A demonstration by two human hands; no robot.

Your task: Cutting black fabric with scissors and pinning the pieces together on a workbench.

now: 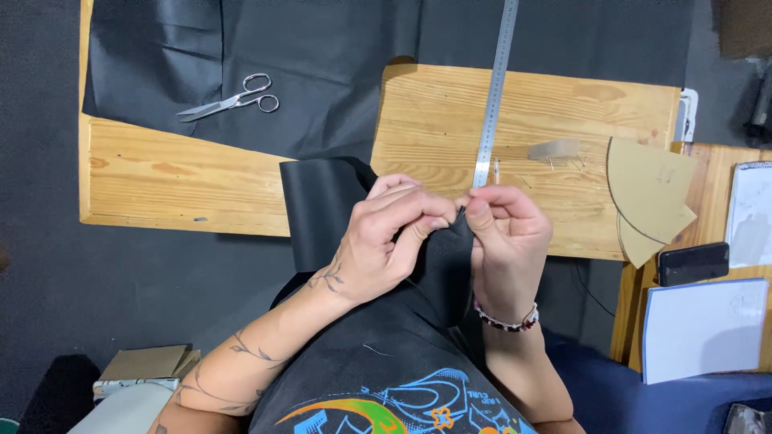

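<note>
Black fabric piece (322, 205) against pale yellow wood

A black sheet (241, 72) is covering the honey-toned table (563, 112) — silver scissors (233, 100) and a steel-grey ruler (494, 92) are gleaming, tan card pieces (647, 189) are showing, and a red-and-white beaded bracelet (507, 321) is circling the right wrist.

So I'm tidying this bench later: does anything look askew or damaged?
Only small things: the metal ruler lies slanted across the wooden table, and the scissors sit on the black sheet. Nothing looks damaged or spilled.

Black fabric piece (322, 201), matte, smooth. It hung off the near edge of the wooden table (563, 104), partly folded.
</note>
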